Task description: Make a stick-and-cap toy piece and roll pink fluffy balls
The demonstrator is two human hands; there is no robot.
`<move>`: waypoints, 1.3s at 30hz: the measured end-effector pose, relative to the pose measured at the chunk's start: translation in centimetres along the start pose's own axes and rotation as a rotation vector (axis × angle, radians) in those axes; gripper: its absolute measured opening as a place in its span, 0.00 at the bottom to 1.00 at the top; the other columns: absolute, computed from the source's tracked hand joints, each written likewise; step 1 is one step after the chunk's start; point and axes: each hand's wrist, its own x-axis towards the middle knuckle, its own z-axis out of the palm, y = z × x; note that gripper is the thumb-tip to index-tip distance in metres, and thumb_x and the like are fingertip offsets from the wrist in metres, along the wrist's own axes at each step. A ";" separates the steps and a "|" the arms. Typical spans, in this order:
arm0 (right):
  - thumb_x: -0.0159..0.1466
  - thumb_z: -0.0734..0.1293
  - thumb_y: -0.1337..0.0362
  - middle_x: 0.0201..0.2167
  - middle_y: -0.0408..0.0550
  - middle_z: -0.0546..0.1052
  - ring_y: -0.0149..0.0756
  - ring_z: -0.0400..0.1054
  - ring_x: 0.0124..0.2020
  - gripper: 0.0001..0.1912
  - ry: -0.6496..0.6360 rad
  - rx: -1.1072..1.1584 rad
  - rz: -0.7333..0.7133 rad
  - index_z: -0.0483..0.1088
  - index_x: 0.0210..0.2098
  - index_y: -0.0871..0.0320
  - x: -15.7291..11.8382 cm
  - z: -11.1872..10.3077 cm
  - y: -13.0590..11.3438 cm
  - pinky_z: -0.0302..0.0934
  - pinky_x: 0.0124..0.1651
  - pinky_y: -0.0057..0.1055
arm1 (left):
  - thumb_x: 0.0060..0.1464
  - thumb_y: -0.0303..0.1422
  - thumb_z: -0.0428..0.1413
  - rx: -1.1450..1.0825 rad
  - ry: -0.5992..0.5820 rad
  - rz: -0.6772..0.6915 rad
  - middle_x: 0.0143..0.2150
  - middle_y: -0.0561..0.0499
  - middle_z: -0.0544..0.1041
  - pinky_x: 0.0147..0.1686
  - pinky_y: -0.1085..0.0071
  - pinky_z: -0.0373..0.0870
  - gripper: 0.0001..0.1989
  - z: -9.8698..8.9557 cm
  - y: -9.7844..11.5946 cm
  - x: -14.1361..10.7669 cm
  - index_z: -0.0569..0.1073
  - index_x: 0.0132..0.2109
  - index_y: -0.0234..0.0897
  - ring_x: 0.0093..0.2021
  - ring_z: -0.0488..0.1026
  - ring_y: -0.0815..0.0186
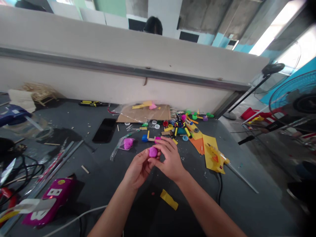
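We held a magenta clay ball [153, 151] in our left hand [139, 168] and right hand [170, 159], fingers [166, 144] clamped on it for pressing, above the tabletop [74, 161] at lower center of the frame.

Bare left hand [138, 168], bare right hand [170, 158]
Left forearm [115, 207] and right forearm [207, 204] uncovered all the way to the lower frame edge

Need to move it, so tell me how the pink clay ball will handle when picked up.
The pink clay ball looks soft and would probably dent under a firm grip, judging by its uneven surface between the left hand and right hand. Its rounded shape suggests it might roll if pushed, though its lumpiness may stop it quickly.
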 end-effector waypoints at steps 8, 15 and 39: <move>0.55 0.69 0.56 0.48 0.49 0.72 0.45 0.58 0.56 0.18 -0.005 0.024 0.027 0.70 0.43 0.54 0.3 -0.4 -0.5 0.49 0.61 0.47 | 0.57 0.30 0.52 -0.011 0.033 -0.003 0.33 0.45 0.79 0.30 0.78 0.75 0.08 0.1 -0.1 0.2 0.74 0.38 0.29 0.30 0.77 0.69; 0.54 0.70 0.56 0.49 0.48 0.72 0.43 0.58 0.57 0.18 -0.021 0.090 0.001 0.69 0.43 0.53 0.5 0.0 0.0 0.52 0.59 0.44 | 0.57 0.34 0.51 0.029 0.070 -0.007 0.31 0.45 0.79 0.28 0.78 0.75 0.12 0.4 -0.1 0.1 0.74 0.36 0.29 0.27 0.76 0.70; 0.55 0.69 0.56 0.47 0.48 0.73 0.42 0.60 0.55 0.17 0.018 0.152 0.016 0.68 0.42 0.54 0.3 0.3 0.3 0.53 0.58 0.43 | 0.55 0.33 0.54 0.025 0.124 0.025 0.30 0.47 0.78 0.29 0.77 0.75 0.09 1.1 -0.4 -0.1 0.74 0.36 0.31 0.28 0.75 0.70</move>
